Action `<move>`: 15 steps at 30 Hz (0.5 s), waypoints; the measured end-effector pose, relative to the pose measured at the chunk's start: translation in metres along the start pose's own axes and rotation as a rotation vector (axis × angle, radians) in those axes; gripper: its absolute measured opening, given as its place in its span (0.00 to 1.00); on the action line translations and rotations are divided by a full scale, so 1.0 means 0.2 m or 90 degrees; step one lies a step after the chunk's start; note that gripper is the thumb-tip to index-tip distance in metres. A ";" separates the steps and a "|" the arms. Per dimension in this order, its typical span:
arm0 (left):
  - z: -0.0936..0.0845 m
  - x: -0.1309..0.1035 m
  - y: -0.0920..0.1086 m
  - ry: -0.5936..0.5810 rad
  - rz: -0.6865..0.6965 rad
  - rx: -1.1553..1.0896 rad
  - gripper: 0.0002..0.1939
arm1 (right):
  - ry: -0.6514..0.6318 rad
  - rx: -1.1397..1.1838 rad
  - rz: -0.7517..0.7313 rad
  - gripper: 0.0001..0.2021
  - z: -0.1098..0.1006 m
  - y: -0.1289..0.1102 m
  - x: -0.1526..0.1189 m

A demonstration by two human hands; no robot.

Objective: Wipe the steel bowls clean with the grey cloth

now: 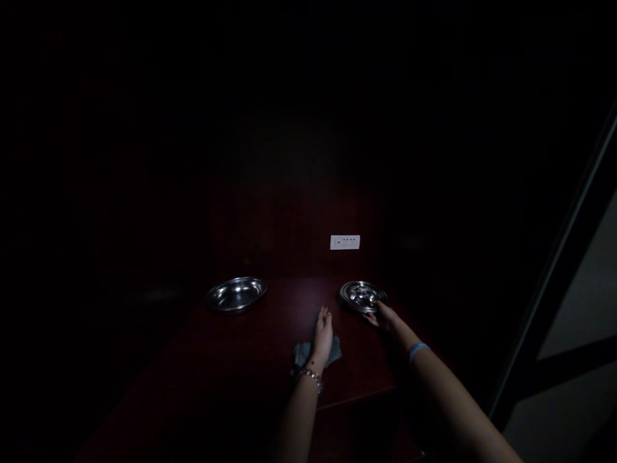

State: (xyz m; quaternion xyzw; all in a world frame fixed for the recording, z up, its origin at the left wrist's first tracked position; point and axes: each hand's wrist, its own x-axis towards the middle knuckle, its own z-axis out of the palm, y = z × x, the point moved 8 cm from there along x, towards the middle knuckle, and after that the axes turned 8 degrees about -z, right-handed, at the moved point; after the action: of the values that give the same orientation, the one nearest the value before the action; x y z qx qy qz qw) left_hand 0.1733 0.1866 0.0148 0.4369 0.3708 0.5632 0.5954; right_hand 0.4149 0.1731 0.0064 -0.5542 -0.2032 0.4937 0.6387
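Note:
My right hand (384,316) grips the near right rim of a small stack of shiny steel plates (359,295), thumb on top and fingers at the underside. The rims show as several close rings at the back right of the red-brown table. My left hand (322,337) hovers over or rests on a folded grey-green cloth (303,354); whether it touches is unclear. Its fingers are stretched forward and hold nothing that I can see. At the back left lies a larger, wider steel dish (237,294), apart from both hands.
The table (284,315) meets a dark wall with a white power socket panel (345,242) above its back edge. A framed panel with a pale edge (573,218) stands at the right. Most surroundings are too dark to make out.

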 end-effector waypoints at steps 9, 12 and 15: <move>0.00 0.00 0.00 0.028 0.033 0.107 0.18 | -0.069 0.035 -0.041 0.25 0.11 -0.07 0.17; -0.01 0.02 -0.01 0.026 0.043 0.105 0.18 | -0.059 0.047 -0.118 0.22 0.17 -0.05 0.20; -0.01 0.01 0.00 0.040 0.062 0.112 0.14 | 0.008 0.067 -0.262 0.19 0.20 -0.01 0.18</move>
State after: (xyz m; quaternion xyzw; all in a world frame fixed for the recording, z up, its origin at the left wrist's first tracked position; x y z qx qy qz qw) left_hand 0.1724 0.1895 0.0145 0.4870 0.4159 0.5700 0.5148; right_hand 0.3980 0.2249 0.0093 -0.4697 -0.2820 0.3589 0.7556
